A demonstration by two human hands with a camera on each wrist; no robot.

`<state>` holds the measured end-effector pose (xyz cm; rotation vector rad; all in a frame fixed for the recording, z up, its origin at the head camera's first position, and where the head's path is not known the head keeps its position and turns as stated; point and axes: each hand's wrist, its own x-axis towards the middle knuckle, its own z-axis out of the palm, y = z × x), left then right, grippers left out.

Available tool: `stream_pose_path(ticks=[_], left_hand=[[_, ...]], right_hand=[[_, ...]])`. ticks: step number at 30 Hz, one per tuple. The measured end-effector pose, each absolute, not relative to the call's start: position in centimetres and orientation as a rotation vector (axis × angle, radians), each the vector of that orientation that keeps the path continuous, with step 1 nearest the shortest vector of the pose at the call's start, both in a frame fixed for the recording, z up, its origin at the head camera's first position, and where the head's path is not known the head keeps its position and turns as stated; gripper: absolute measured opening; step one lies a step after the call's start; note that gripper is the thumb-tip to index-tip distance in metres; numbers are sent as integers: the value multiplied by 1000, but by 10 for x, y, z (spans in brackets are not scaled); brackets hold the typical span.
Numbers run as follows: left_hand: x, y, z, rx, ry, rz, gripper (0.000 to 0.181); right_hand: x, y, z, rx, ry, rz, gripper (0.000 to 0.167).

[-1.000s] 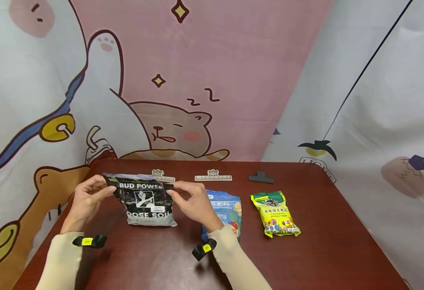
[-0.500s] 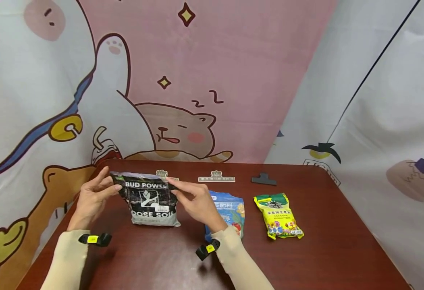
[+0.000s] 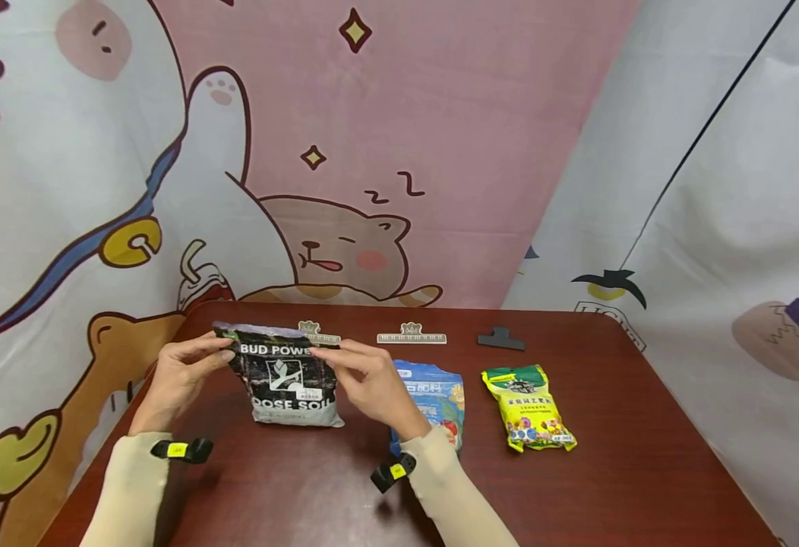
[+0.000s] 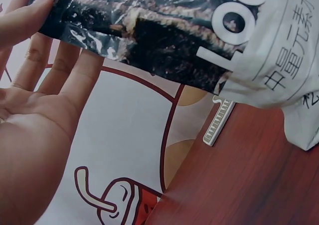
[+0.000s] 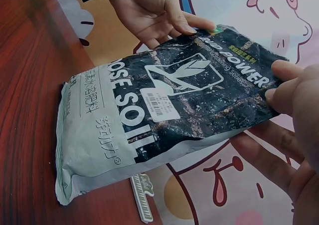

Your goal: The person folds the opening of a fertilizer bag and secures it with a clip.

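A black and white bag of loose soil (image 3: 286, 384), printed BUD POWER, stands upright with its bottom on the table. My left hand (image 3: 184, 376) pinches its upper left corner between thumb and fingers. At the upper right corner, my right hand (image 3: 375, 384) pinches the edge, its fingertips covering the end of the printed word. In the right wrist view the bag's front (image 5: 184, 80) carries a white barcode sticker (image 5: 159, 104). From the left wrist, the left thumb (image 4: 30, 18) lies on the front and other fingers reach behind. Whether the bag's top is sealed cannot be told.
Behind my right forearm lies a blue bag (image 3: 434, 395), partly hidden. A yellow and green bag (image 3: 529, 410) lies farther right. Along the back of the table (image 3: 618, 456) are two pale ruler-like clips (image 3: 411, 337) and a dark grey clip (image 3: 500, 339).
My right fingers have moved inward over the bag's top right edge. The left fingers lifted briefly and are now lower on the corner. The whole head view has shifted slightly.
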<state>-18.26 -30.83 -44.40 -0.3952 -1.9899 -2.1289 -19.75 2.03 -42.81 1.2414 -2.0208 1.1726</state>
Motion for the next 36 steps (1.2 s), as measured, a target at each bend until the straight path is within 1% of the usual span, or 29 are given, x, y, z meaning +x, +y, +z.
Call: stream_pose_path(ticks=[16,24,27,33,36], left_hand=[[-180,-309,-442,-314,-2118,-1994,30],[-184,-309,-442,-400,-2089,-2011,34],[-183,-310,-441,-393,-2150,-1934,35],[-181,-311,-437,-279,-2408,-1624,38],[-181,-312,-436,-251,-2463,-1552,39]], right_hand=[[-195,16,-428,1181,-2049,1174,40],[-195,16,-429,1140,-2085,1203,40],[-195,15,-430,1120,-2104,1199,40],[-195,16,-430,1105,-2132,1201,37],[-194,17,-429,1104,-2146,1214,36]])
